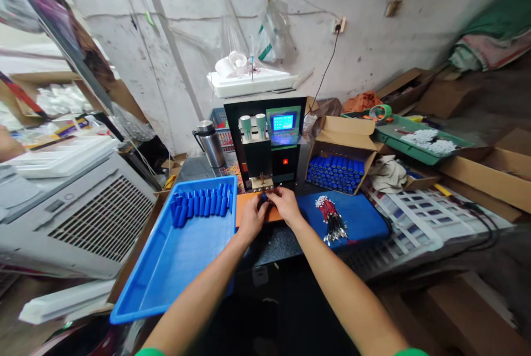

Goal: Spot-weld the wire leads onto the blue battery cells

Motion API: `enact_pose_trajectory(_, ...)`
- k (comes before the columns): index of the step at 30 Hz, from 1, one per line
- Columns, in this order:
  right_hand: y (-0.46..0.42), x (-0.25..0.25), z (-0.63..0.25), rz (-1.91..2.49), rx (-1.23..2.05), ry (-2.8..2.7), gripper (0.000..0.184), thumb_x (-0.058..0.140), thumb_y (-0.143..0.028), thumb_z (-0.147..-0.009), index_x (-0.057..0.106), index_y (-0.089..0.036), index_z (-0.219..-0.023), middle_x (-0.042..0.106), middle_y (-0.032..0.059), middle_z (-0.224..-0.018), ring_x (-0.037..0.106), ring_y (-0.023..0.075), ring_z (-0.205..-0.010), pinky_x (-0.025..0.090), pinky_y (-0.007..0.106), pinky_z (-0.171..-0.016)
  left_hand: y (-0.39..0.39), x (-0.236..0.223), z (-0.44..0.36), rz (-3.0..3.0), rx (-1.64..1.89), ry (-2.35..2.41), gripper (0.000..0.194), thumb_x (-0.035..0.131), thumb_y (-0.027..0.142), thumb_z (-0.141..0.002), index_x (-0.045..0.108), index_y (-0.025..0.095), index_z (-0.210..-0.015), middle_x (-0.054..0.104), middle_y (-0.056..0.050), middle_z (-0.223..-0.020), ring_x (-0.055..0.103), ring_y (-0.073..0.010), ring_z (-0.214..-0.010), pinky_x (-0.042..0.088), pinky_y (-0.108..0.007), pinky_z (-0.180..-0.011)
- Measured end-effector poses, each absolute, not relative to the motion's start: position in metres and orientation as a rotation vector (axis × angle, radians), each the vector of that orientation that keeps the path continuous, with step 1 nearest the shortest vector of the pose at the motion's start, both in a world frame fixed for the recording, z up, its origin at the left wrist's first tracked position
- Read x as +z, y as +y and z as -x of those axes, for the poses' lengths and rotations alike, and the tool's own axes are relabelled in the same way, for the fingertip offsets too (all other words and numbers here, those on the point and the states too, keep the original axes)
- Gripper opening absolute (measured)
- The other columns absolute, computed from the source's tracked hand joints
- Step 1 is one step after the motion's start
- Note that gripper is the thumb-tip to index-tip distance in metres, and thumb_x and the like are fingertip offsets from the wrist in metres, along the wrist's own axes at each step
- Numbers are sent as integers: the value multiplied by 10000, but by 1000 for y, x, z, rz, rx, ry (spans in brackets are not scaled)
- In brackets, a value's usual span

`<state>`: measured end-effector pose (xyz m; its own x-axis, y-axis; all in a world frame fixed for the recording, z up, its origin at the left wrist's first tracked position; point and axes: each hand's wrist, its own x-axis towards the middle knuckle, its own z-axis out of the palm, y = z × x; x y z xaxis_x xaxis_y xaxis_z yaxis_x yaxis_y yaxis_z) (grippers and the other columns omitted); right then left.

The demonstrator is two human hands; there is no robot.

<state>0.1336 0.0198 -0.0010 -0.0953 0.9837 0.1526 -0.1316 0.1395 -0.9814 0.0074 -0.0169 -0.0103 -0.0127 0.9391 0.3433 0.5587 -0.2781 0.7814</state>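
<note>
My left hand is closed on a blue battery cell, mostly hidden by the fingers. It is just below the electrode tips of a black spot welder with a lit screen. Pinched at the cell's other side is my right hand; a small pale tip shows by its fingers, and what it grips is too hidden to name. Both hands are over an orange board. To the right, a bundle of red and black wire leads with white connectors lies on a blue mat.
A blue tray at the left holds several blue cells. Behind the mat, a cardboard box is packed with more cells. A steel flask stands left of the welder. A green tray sits farther right.
</note>
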Motion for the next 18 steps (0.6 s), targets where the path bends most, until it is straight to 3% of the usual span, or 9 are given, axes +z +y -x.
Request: enact_pose_trajectory(18, 24, -8, -133, 990, 1159, -1331, 229, 636, -403, -735, 677, -178, -750, 693, 35, -723, 604, 181, -677, 458, 273, -639, -18, -7, -8, -1832, 1196, 1563, 276, 511, 264, -862, 623, 171, -1097, 699, -79, -1009, 629, -221, -944, 477, -361, -880)
